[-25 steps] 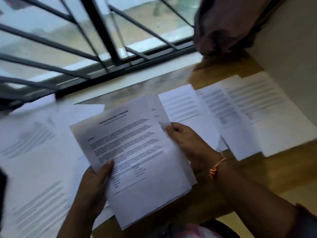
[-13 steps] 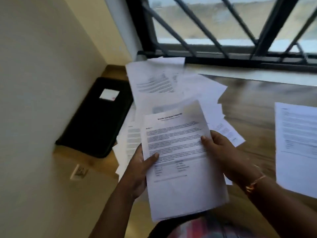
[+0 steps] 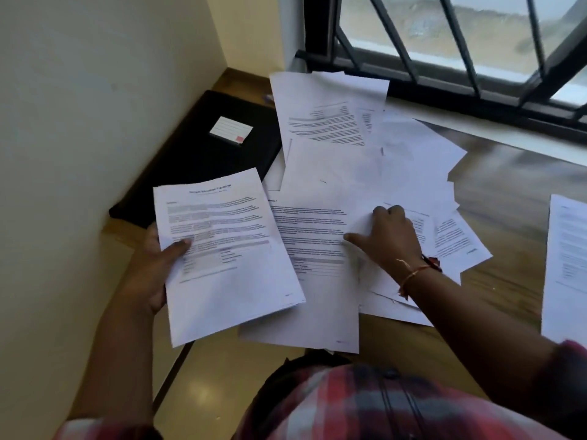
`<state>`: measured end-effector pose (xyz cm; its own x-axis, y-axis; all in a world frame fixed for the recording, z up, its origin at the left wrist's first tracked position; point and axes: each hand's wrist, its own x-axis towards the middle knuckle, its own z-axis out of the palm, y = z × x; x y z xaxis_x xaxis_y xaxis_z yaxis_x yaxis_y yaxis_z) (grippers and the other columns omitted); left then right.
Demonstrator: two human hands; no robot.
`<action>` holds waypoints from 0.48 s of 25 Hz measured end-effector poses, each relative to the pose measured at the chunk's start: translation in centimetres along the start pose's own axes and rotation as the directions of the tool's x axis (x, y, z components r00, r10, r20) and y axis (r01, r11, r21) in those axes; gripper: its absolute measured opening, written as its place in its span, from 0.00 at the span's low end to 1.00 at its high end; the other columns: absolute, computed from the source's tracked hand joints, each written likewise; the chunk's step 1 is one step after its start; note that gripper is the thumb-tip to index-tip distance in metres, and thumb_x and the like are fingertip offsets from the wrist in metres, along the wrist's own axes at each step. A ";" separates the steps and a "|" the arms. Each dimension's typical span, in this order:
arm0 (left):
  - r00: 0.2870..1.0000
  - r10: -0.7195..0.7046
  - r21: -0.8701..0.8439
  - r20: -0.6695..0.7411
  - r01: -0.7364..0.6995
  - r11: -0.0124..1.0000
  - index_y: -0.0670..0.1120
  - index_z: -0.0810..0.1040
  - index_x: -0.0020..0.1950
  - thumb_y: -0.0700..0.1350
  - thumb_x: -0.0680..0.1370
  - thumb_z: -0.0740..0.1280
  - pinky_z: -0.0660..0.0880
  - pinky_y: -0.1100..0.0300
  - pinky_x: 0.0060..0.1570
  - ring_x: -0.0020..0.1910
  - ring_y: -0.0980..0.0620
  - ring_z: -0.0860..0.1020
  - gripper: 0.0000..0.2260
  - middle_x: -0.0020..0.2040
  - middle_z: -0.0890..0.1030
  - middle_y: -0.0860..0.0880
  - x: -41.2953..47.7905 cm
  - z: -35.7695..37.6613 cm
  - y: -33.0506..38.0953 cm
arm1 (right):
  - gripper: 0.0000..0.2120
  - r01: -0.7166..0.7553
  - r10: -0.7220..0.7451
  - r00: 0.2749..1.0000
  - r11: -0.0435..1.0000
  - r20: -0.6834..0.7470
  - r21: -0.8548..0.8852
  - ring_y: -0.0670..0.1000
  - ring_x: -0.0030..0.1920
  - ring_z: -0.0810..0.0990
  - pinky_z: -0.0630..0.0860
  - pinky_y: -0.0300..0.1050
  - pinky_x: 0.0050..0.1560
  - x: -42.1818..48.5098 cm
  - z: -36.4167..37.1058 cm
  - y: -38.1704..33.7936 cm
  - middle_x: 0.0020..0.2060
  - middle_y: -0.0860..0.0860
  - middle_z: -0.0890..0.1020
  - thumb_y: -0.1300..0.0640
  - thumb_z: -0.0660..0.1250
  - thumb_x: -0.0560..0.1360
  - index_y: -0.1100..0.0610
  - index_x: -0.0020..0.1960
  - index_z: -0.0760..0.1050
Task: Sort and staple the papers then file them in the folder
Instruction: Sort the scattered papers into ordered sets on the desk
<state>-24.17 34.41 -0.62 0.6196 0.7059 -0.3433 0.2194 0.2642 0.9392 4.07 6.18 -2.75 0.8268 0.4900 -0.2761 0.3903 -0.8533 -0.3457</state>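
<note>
A cream wall (image 3: 95, 122) is seen from 8 to 11 o'clock. At 1 o'clock a window (image 3: 495, 42) is crossed by dark slanted bars (image 3: 390, 36), above a white sill (image 3: 514, 136). Daylight is reflected off the wooden counter (image 3: 508, 192) at 3 o'clock. Glossy pale floor (image 3: 197, 392) is glimpsed at 7 o'clock.

Cannot read the print on the held sheets (image 3: 222, 249): too blurred. Cannot count them either. Of the left hand (image 3: 149, 268), only thumb and palm in view, fingers hidden behind the sheets. Near corner of the folder (image 3: 197, 160) covered by them, its right side by the loose papers (image 3: 365, 173). Label (image 3: 231, 130) too small to read. Fingertips of the right hand (image 3: 392, 236) hidden; cannot tell whether gripping paper. Sheet (image 3: 568, 268) at right cut off by the edge.
</note>
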 end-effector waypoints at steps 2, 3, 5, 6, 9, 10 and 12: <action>1.000 -0.024 0.049 -0.004 0.024 0.999 0.47 0.70 0.75 0.34 0.80 0.65 0.77 0.43 0.63 0.64 0.44 0.80 0.23 0.66 0.81 0.47 0.6 -1.0 -1.6 | 0.35 0.047 -0.047 0.999 0.999 -0.026 -0.008 0.63 0.59 0.74 0.74 0.53 0.55 -0.1 0.4 -0.8 0.59 0.60 0.74 0.35 0.76 0.69 0.62 0.60 0.74; 1.000 -0.028 0.054 -0.014 0.029 0.998 0.46 0.70 0.75 0.33 0.80 0.65 0.76 0.43 0.64 0.64 0.45 0.80 0.23 0.67 0.81 0.47 0.8 -1.3 -2.2 | 0.35 0.068 -0.069 0.997 0.998 -0.033 -0.009 0.62 0.59 0.74 0.74 0.53 0.55 -0.1 0.6 -1.3 0.58 0.60 0.74 0.35 0.76 0.68 0.62 0.60 0.74; 1.000 -0.016 0.039 -0.007 0.017 0.999 0.44 0.70 0.75 0.32 0.81 0.65 0.77 0.45 0.63 0.66 0.43 0.79 0.23 0.68 0.80 0.45 1.2 -1.6 -2.6 | 0.37 0.084 -0.085 0.996 0.996 -0.030 -0.012 0.62 0.58 0.74 0.74 0.53 0.55 -0.1 0.9 -2.1 0.58 0.59 0.73 0.34 0.77 0.67 0.62 0.60 0.73; 1.000 -0.007 0.016 0.014 0.007 1.000 0.43 0.70 0.75 0.32 0.81 0.64 0.78 0.46 0.62 0.67 0.42 0.78 0.23 0.68 0.79 0.45 1.4 -1.6 -2.5 | 0.37 0.075 -0.076 0.997 0.997 -0.017 -0.017 0.62 0.58 0.74 0.74 0.53 0.55 0.0 1.0 -2.5 0.58 0.59 0.73 0.34 0.77 0.67 0.62 0.59 0.73; 0.999 0.016 -0.080 0.040 -0.013 0.997 0.41 0.69 0.76 0.30 0.81 0.60 0.79 0.54 0.61 0.64 0.47 0.80 0.23 0.68 0.80 0.46 1.3 -1.1 -1.8 | 0.37 0.032 -0.031 0.999 0.999 0.035 -0.020 0.63 0.55 0.76 0.73 0.52 0.53 0.6 0.9 -3.5 0.58 0.60 0.72 0.37 0.80 0.65 0.62 0.58 0.71; 0.999 0.023 -0.095 0.033 -0.019 0.995 0.41 0.69 0.76 0.30 0.81 0.60 0.79 0.55 0.60 0.63 0.49 0.80 0.23 0.66 0.81 0.47 1.3 -1.0 -1.5 | 0.37 0.008 -0.008 0.999 1.000 0.050 0.002 0.64 0.55 0.77 0.73 0.52 0.52 0.7 0.7 -3.8 0.59 0.61 0.72 0.39 0.82 0.64 0.62 0.58 0.70; 0.999 0.032 -0.106 0.027 -0.029 0.994 0.42 0.70 0.76 0.31 0.81 0.61 0.78 0.55 0.61 0.64 0.49 0.80 0.22 0.66 0.81 0.48 1.5 -0.7 -1.1 | 0.39 -0.047 0.042 0.996 0.997 0.080 0.063 0.66 0.54 0.78 0.74 0.52 0.51 1.2 0.4 -4.2 0.59 0.62 0.71 0.44 0.85 0.62 0.62 0.60 0.68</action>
<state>-24.01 35.65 -2.20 0.6465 0.6958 -0.3128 0.1201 0.3121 0.9424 3.26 10.36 -1.95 0.8073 0.4665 -0.3614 0.3248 -0.8626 -0.3879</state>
